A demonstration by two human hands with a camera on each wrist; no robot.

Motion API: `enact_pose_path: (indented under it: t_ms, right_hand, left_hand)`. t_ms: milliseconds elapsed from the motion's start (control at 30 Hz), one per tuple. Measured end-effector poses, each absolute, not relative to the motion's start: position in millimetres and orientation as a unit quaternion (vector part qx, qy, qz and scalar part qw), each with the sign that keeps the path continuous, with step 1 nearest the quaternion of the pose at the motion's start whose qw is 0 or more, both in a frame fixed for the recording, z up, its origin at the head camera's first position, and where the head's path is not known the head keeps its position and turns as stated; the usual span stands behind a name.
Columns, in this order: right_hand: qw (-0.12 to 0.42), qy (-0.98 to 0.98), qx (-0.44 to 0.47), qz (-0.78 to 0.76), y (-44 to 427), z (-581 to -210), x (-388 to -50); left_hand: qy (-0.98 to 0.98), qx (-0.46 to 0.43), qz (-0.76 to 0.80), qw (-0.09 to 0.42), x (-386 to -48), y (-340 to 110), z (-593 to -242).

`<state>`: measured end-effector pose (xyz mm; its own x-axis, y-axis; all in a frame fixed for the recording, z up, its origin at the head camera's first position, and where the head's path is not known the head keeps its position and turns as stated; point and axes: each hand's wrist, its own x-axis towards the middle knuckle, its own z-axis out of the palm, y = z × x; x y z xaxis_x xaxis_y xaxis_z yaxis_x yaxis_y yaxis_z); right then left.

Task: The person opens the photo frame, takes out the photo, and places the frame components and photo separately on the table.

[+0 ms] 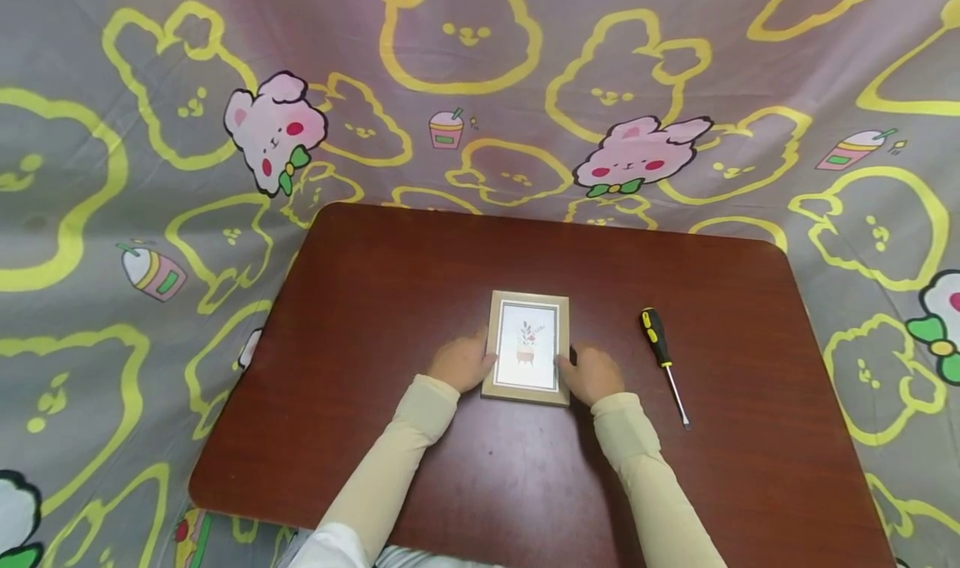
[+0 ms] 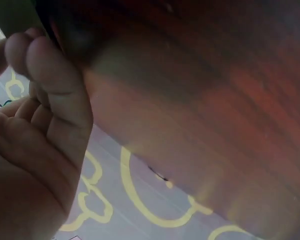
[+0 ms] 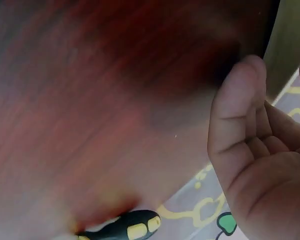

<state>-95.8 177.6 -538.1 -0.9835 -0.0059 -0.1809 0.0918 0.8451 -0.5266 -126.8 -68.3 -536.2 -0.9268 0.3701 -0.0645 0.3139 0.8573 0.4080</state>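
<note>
A gold-rimmed picture frame (image 1: pixel 527 347), with a print of a potted plant facing up, is held at the middle of the brown table. The left hand (image 1: pixel 462 364) grips its left side, thumb over the front rim. On the opposite side the right hand (image 1: pixel 594 374) holds it the same way. In the left wrist view the fingers (image 2: pixel 60 85) bend against the frame's edge, which is mostly dark there. The right wrist view has the fingers (image 3: pixel 237 100) touching the frame's golden side (image 3: pixel 290 40). Whether the frame touches the tabletop, I cannot tell.
A black-and-yellow screwdriver (image 1: pixel 664 360) lies right of the right hand, its tip towards the near side. The brown table (image 1: pixel 360 301) has rounded corners. A grey curtain (image 1: pixel 510 118) with rabbit drawings hangs behind and at both sides.
</note>
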Motion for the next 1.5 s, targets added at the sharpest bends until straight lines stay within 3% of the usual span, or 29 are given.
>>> enact_pose_path:
  t_ms: [333,767,1033,1233,1500]
  right_hand:
    - [0.079,0.934,0.061,-0.343,167.1,-535.1,-96.2]
    - [0.073,0.880,0.153,-0.444,163.5,-525.6,-95.7]
    - [0.071,0.867,0.150,-0.469,162.6,-519.6,-93.4]
    - [0.053,0.835,0.161,-0.524,156.8,-510.7,-93.3]
    - [0.026,0.812,0.146,-0.564,151.7,-497.2,-98.2]
  left_hand:
    - [0.952,0.146,0.232,0.138,-126.6,-62.3,-537.2]
    - [0.950,0.131,0.244,0.141,-121.9,-62.5,-536.2]
    - [0.961,0.131,0.234,0.069,-118.6,-54.8,-517.8]
    - [0.917,0.181,0.338,0.114,-119.5,-32.8,-490.0]
    - [0.911,0.209,0.328,0.140,-128.4,-9.2,-474.0]
